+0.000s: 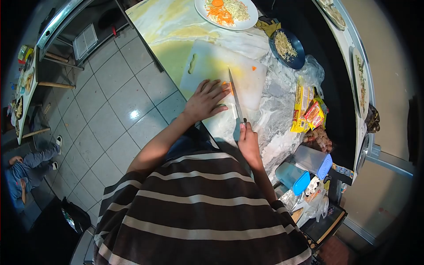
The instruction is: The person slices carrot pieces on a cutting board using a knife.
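Note:
A white cutting board (207, 57) with a slot handle lies on the marble-patterned counter. My left hand (206, 100) is over its near edge, fingertips pressed down on a piece of carrot (226, 84); the fingers partly hide it. In my right hand (248, 142) is the handle of a long kitchen knife (235, 95). The blade points away from me across the board, its edge close beside the carrot and my left fingertips. A small orange carrot bit (254, 68) lies apart toward the board's right side.
A white plate (247, 25) of shredded vegetables and a dark bowl (298, 59) of shreds stand beyond the board. Yellow packets (302, 108), a plastic bag (312, 73) and lidded containers (295, 179) line the right. At far left, a person (33, 170) sits beside another table (27, 95).

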### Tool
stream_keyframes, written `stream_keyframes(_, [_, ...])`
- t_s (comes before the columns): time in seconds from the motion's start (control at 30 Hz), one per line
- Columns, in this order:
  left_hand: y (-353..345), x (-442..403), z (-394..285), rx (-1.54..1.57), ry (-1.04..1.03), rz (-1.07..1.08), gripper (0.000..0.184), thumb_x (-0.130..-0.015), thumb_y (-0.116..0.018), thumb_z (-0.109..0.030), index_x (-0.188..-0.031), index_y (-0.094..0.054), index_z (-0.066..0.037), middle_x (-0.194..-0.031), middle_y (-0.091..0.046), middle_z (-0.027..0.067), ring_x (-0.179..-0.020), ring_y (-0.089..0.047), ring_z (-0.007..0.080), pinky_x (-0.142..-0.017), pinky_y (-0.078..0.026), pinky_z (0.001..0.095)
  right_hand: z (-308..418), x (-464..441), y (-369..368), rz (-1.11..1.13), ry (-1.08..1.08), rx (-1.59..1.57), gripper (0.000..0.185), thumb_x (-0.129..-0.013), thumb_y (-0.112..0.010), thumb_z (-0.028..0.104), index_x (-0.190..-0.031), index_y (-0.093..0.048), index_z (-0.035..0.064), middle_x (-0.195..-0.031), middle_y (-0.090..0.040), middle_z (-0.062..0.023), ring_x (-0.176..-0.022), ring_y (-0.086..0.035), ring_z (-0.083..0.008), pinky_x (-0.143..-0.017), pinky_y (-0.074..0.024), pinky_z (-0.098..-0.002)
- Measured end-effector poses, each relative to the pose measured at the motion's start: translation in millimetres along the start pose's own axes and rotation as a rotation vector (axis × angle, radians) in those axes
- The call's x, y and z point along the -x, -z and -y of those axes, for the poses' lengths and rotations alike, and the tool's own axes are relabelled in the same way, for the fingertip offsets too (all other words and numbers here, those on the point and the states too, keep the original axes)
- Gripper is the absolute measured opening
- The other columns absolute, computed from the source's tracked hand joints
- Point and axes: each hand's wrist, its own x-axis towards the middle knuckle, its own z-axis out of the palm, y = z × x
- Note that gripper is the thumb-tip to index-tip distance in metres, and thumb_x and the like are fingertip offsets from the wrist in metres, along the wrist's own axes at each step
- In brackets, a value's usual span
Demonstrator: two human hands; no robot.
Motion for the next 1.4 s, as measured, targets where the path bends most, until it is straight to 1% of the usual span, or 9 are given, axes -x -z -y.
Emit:
stream_keyframes(0.1, [2, -2, -3, 0.004, 0.0, -0.038, 0.057, -0.094, -0.049, -0.052, -0.135, -0.053, -0.013, -0.137, -0.052, 0.0072, -0.133, -0.04, 0.0303, -0.113, -0.027, 0.0495, 0, 0, 1, -0.002, -0.023, -0.011, 0.035, -0.103, -0.043, 0.026, -0.11, -0.054, -0.0056, -0.076, -0.061, -0.0321, -0.075, -0.06, -0.0516, -0.061, -0.0449, -0.0547])
stream_keyframes(0.3, [-7, -8, -19, 0.088, 0.093, -0.077, 0.052, -0.093, -0.055, -0.045, -0.13, -0.056, -0.009, -0.137, -0.052, 0.0105, -0.132, -0.041, 0.0311, -0.112, -0.027, 0.0499, -7, -1, 1, -0.033, -0.035, -0.064, 0.038, -0.103, -0.042, 0.028, -0.112, -0.055, -0.0062, -0.076, -0.062, -0.0319, -0.075, -0.061, -0.0507, -0.062, -0.046, -0.0535])
stream_keyframes(0.47, [-13, -9, -25, 0.068, 0.062, -0.1, 0.051, -0.093, -0.056, -0.043, -0.129, -0.056, -0.007, -0.138, -0.051, 0.0109, -0.133, -0.04, 0.0303, -0.113, -0.027, 0.0495, -13, 1, -2, -0.021, -0.075, -0.088, 0.04, -0.103, -0.042, 0.029, -0.116, -0.055, -0.0069, -0.079, -0.062, -0.0318, -0.077, -0.062, -0.0497, -0.063, -0.0471, -0.0524])
stream_keyframes(0.53, [-11, -8, -25, 0.071, 0.061, -0.1, 0.051, -0.093, -0.056, -0.043, -0.129, -0.056, -0.007, -0.139, -0.051, 0.0111, -0.133, -0.04, 0.0301, -0.113, -0.027, 0.0494, -15, 1, -8, -0.073, -0.032, -0.115, 0.039, -0.104, -0.04, 0.031, -0.107, -0.057, -0.0042, -0.07, -0.059, -0.0274, -0.066, -0.06, -0.0463, -0.06, -0.0449, -0.0481])
stream_keyframes(0.67, [-10, -8, -25, 0.079, 0.088, -0.08, 0.05, -0.093, -0.056, -0.041, -0.129, -0.056, -0.006, -0.14, -0.05, 0.0115, -0.134, -0.039, 0.0299, -0.114, -0.026, 0.0493, -20, -2, -16, -0.15, 0.089, -0.08, 0.041, -0.104, -0.041, 0.032, -0.111, -0.057, -0.0054, -0.072, -0.06, -0.0272, -0.068, -0.061, -0.0451, -0.062, -0.0458, -0.0472])
stream_keyframes(0.73, [-9, -9, -26, 0.067, 0.092, -0.068, 0.05, -0.093, -0.056, -0.04, -0.13, -0.056, -0.006, -0.14, -0.05, 0.0117, -0.134, -0.039, 0.03, -0.114, -0.026, 0.0493, -5, 0, -3, 0.008, -0.059, -0.118, 0.04, -0.103, -0.043, 0.029, -0.113, -0.056, -0.0083, -0.087, -0.062, -0.034, -0.084, -0.061, -0.0511, -0.07, -0.047, -0.0527])
stream_keyframes(0.87, [-9, -8, -26, 0.067, 0.095, -0.073, 0.052, -0.092, -0.058, -0.038, -0.131, -0.054, -0.005, -0.14, -0.05, 0.0115, -0.134, -0.04, 0.0297, -0.113, -0.027, 0.0488, -7, 2, 1, -0.004, -0.039, -0.144, 0.04, -0.102, -0.044, 0.029, -0.112, -0.056, -0.0081, -0.086, -0.062, -0.0337, -0.084, -0.061, -0.0512, -0.07, -0.0473, -0.052])
stream_keyframes(1.03, [-10, -8, -24, 0.057, 0.099, -0.062, 0.053, -0.091, -0.059, -0.036, -0.133, -0.051, -0.004, -0.14, -0.049, 0.0114, -0.134, -0.04, 0.0298, -0.113, -0.028, 0.0485, -11, 1, 1, -0.001, -0.057, -0.124, 0.043, -0.103, -0.043, 0.03, -0.119, -0.055, -0.0083, -0.083, -0.062, -0.0331, -0.082, -0.062, -0.0501, -0.069, -0.0475, -0.0511])
stream_keyframes(1.4, [-11, -7, -24, 0.026, 0.082, -0.101, 0.051, -0.095, -0.053, -0.043, -0.132, -0.053, -0.008, -0.139, -0.05, 0.012, -0.132, -0.041, 0.0305, -0.112, -0.028, 0.0482, -10, 1, -1, 0.039, -0.091, -0.099, 0.047, -0.104, -0.041, 0.033, -0.122, -0.054, -0.0083, -0.079, -0.062, -0.0316, -0.077, -0.063, -0.0479, -0.066, -0.0475, -0.0492])
